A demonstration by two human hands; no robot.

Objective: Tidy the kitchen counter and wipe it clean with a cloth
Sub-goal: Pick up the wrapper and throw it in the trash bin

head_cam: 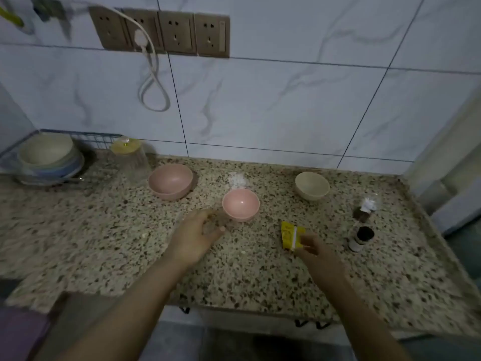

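Tidying the speckled surface [104, 230], the right hand [316, 252] pinched a yellow packet [290, 234]; the left hand [195, 235] apparently gripped a clear glass [216, 220]; wiping likely awaited clearing.

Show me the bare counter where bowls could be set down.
Bare: left counter, between rack and left hand; front strip below both hands. Crowded: middle and right, around pink bowls, yellow packet, bottles.

A row of wall sockets [166, 32] sits high on the marble tiles [286, 100], a white cord [153, 82] looping down.
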